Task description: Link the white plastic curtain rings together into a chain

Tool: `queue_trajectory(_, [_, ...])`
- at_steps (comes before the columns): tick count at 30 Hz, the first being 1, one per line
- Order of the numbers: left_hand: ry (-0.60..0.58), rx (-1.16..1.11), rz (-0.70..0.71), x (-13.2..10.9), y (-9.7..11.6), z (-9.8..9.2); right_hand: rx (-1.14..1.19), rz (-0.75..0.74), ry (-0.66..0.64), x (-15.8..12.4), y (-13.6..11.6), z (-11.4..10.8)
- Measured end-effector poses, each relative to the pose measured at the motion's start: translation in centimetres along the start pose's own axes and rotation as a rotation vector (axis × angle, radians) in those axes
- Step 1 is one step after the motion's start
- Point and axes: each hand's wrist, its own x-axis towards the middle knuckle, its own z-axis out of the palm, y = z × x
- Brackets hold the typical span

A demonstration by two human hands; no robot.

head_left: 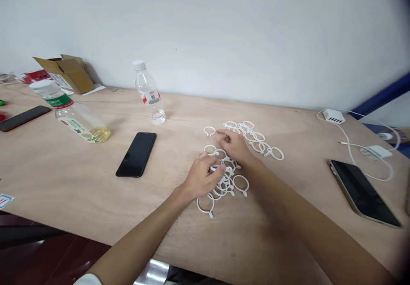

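Note:
White plastic curtain rings with small eyelets lie in a loose heap (224,186) at the middle of the table. My left hand (203,176) is over this heap, its fingers and thumb curled around part of a white curtain ring (216,167). Beyond it, my right hand (235,144) rests low over the table with its index finger stretched out and the other fingers bent. That fingertip is just right of a single curtain ring (205,132) lying apart. A second group of curtain rings (258,137) spreads out to the right of my right hand.
A black phone (136,154) lies left of my hands, and another phone (361,191) at the right. One clear bottle (150,92) stands behind; a larger bottle (72,114) is further left. An open cardboard box (73,75), white charger (333,116) and cables sit near the wall.

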Motion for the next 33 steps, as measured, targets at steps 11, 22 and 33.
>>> queue_trajectory(11, [0.0, 0.096, 0.046, -0.3, 0.4, 0.1, -0.452, -0.221, -0.173, 2.1, -1.4, 0.7])
queue_trajectory(22, [0.235, 0.013, 0.026, -0.2, -0.3, 0.4, 0.2, -0.059, 0.284, -4.1, -3.4, -1.9])
queue_trajectory(33, [0.14, -0.111, 0.202, -0.3, -0.6, 0.6, 0.669, 0.155, 0.213, -10.6, -5.8, -1.4])
